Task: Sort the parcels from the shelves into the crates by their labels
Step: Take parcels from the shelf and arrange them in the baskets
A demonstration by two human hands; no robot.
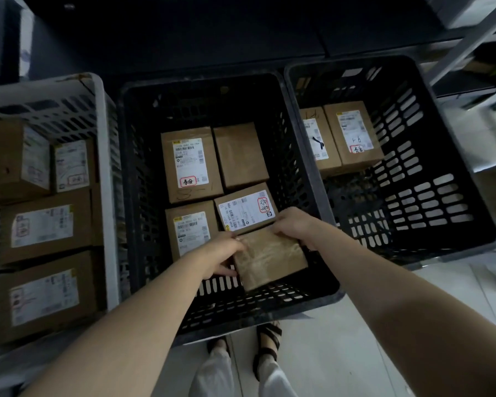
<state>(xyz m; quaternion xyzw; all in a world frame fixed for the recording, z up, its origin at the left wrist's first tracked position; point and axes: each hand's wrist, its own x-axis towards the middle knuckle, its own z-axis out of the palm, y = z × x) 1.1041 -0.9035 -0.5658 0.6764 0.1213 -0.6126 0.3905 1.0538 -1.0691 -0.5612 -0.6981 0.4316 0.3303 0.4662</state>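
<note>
A taped brown parcel sits low in the middle black crate, plain side up. My left hand grips its left edge and my right hand grips its far right corner. Several other parcels lie in that crate: one with a white label, a plain one, a sideways-labelled one and another labelled one partly under my left hand. Whether the held parcel rests on the crate floor is hidden.
A white crate on the left holds several labelled parcels. A black crate on the right holds two parcels at its far end. Metal shelving rises at the right. My sandalled feet stand on the pale floor.
</note>
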